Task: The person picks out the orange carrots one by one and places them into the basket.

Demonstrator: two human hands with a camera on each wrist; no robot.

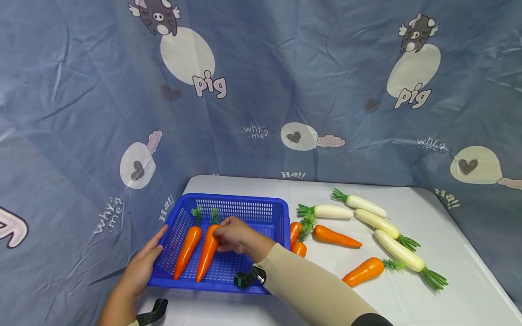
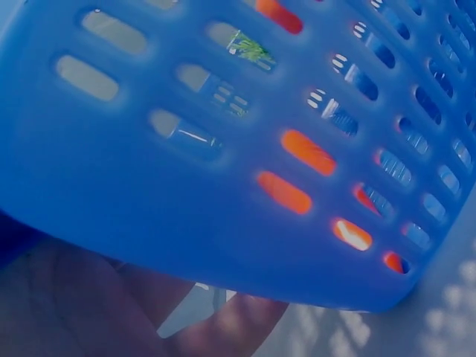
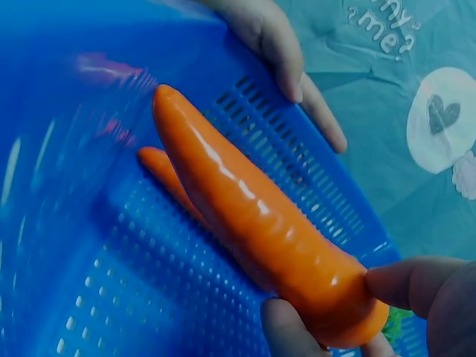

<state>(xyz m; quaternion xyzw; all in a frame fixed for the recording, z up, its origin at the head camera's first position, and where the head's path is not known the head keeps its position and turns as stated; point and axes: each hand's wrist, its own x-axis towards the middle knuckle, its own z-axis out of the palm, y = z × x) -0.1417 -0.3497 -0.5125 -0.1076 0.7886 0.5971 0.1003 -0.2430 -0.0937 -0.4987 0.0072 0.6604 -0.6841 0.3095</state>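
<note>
Inside the blue basket (image 1: pixel 281 203), my right hand (image 1: pixel 238 236) pinches a carrot (image 1: pixel 208 252) near its leafy top. The right wrist view shows the thumb and fingers (image 3: pixel 405 284) around the thick end of that carrot (image 3: pixel 253 216). Another carrot (image 1: pixel 188 251) lies to its left in the basket, partly hidden behind the held one in the right wrist view. My left hand (image 1: pixel 140 267) rests against the basket's left side with its fingers along the wall. In the left wrist view, part of that hand (image 2: pixel 111 305) is below the perforated wall (image 2: pixel 171 201).
Right of the basket, several carrots (image 1: pixel 336 236) and several white radishes (image 1: pixel 332 211) with green tops lie on the white table (image 1: pixel 318 294). A blue patterned cloth (image 1: pixel 253 104) hangs behind the table and along its left side.
</note>
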